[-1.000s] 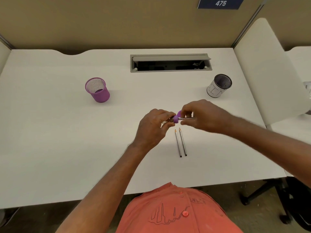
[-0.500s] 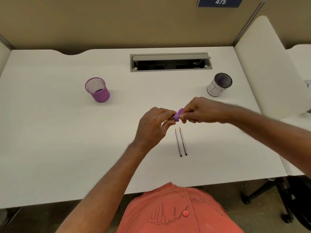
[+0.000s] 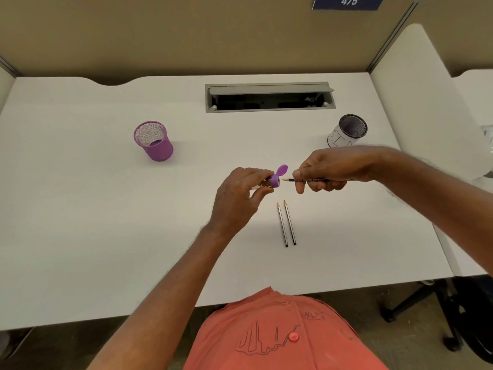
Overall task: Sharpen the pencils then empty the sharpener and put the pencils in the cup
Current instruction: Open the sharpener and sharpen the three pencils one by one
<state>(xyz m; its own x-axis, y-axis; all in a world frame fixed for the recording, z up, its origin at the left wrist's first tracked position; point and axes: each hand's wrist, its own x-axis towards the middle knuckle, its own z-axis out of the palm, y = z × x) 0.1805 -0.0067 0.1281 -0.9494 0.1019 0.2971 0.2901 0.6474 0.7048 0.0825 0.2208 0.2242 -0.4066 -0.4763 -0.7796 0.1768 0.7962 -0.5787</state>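
— Grip?
— My left hand (image 3: 241,193) pinches the sharpener (image 3: 351,181), lid flipped up. My right hand (image 3: 330,169) pinches a pencil (image 3: 306,180), tip just right of the sharpener, apart.
— Others?
— Two pencils (image 3: 286,222) below the sharpener, on the desk (image 3: 106,209).

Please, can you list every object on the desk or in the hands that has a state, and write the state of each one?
Purple plastic sharpener: held in left hand, cap flipped open.
Dark pencil with pointed tip: held in right hand, just outside sharpener.
Two dark pencils on desk: lying side by side, tips sharpened.
Purple mesh cup: upright, empty.
Black mesh cup with white wrap: upright, contents cannot be told.
Grey cable hatch: open.
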